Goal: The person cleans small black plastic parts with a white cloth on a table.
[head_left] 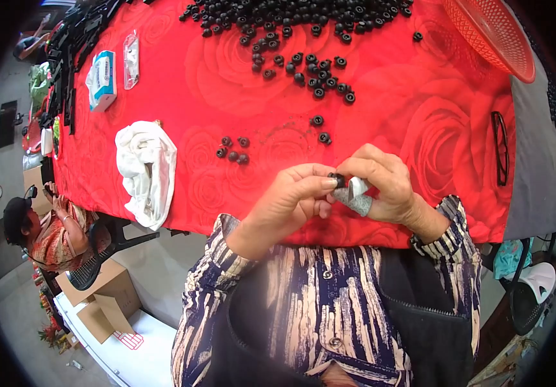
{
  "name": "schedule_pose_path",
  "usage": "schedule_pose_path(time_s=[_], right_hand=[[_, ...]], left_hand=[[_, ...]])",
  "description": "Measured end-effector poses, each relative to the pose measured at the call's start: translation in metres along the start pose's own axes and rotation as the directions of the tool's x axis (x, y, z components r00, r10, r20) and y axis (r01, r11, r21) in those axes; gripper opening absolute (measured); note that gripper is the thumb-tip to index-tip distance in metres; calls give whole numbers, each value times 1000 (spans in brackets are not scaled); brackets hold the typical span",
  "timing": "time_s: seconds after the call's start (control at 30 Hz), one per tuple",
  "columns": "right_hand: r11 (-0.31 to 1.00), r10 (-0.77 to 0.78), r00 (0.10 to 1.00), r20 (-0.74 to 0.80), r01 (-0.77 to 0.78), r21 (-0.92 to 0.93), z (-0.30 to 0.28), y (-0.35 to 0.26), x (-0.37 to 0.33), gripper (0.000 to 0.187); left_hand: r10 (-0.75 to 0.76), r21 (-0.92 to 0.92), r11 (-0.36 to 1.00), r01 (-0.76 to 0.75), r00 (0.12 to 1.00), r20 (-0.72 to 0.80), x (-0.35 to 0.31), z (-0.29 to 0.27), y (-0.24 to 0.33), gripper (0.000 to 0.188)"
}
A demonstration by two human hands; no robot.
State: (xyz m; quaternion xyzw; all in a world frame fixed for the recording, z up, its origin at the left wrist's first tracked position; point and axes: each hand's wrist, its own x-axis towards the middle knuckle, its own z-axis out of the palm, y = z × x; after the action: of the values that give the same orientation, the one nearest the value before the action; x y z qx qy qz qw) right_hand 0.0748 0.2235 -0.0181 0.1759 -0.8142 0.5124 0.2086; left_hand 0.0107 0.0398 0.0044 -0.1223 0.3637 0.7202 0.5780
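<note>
Close to the table's front edge, my left hand (294,197) pinches a small round black part (336,180) between thumb and fingers. My right hand (384,184) meets it from the right, its fingers curled in at the same part. A grey speckled wrap (357,204) lies about the right thumb area, with a white piece (357,187) beside it; what the white piece is, I cannot make out. Left of my hands, several loose black parts (233,156) sit in a small cluster. Two more black parts (320,129) lie just beyond my fingers.
Many black parts (297,16) are heaped across the far side of the red tablecloth (207,193). A white cloth (144,171), a tissue pack (102,80) and long black pieces (75,51) are at left. An orange basket (494,35) and glasses (500,147) lie right. Another person (55,229) sits left.
</note>
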Motion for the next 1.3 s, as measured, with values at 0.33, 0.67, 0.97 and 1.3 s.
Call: schedule_pose_path(time_s=[0.33, 0.67, 0.97, 1.3], right_hand=[[993, -25, 994, 105, 12, 119, -1, 0, 0, 37], [996, -75, 988, 135, 69, 48, -4, 1, -2, 35], [989, -144, 989, -30, 142, -47, -1, -1, -4, 37], [917, -329, 944, 9, 321, -238, -6, 0, -10, 44]], left_hand=[[-22, 143, 990, 14, 998, 54, -6, -9, 7, 19], [-64, 302, 953, 26, 991, 116, 0, -21, 11, 21], [-37, 93, 995, 36, 999, 6, -4, -2, 1, 23], [108, 9, 994, -108, 994, -27, -9, 9, -12, 24]])
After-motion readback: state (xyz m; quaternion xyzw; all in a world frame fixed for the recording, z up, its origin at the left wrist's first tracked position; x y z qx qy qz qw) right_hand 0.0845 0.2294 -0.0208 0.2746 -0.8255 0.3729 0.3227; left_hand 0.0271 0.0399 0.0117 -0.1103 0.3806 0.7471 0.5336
